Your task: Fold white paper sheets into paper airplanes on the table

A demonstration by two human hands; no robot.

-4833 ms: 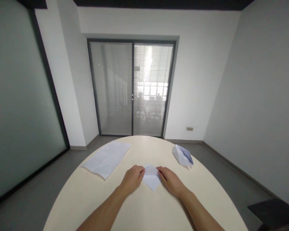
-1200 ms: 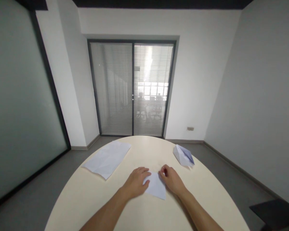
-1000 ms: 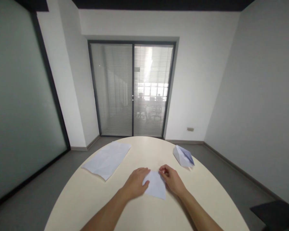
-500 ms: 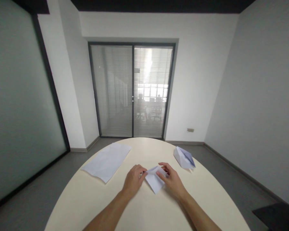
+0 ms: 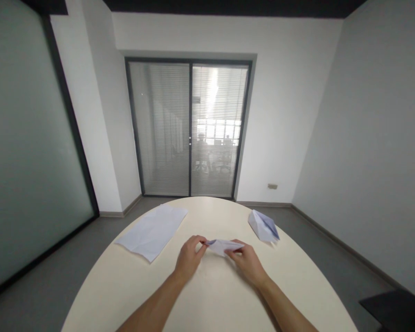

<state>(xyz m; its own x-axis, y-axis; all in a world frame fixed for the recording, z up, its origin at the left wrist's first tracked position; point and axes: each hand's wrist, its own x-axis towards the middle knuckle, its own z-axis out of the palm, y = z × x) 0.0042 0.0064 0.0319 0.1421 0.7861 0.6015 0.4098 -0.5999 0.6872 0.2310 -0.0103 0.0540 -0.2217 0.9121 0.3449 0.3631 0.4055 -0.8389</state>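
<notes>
Between my two hands is a small piece of folded white paper [image 5: 218, 247], seen nearly edge-on as a narrow flattened shape. My left hand [image 5: 189, 258] pinches its left corner between thumb and fingertips. At the other end, my right hand [image 5: 247, 263] grips the right side, with the thumb in front and the fingers behind. The finer creases are too small to make out. To the right lies a folded paper shape [image 5: 263, 227] with a bluish shaded face. A larger, lightly creased white sheet [image 5: 154, 233] rests flat on the left.
Everything lies on a round cream table [image 5: 207, 295], whose curved far edge runs close behind the papers. Beyond it stand a glass door with blinds [image 5: 190, 129] and white walls. A dark flat object [image 5: 396, 306] is at the lower right, off the table.
The folded paper has been tilted up from lying with its point toward me, and now shows as a narrow strip. My right fingers have closed in on its right side.
</notes>
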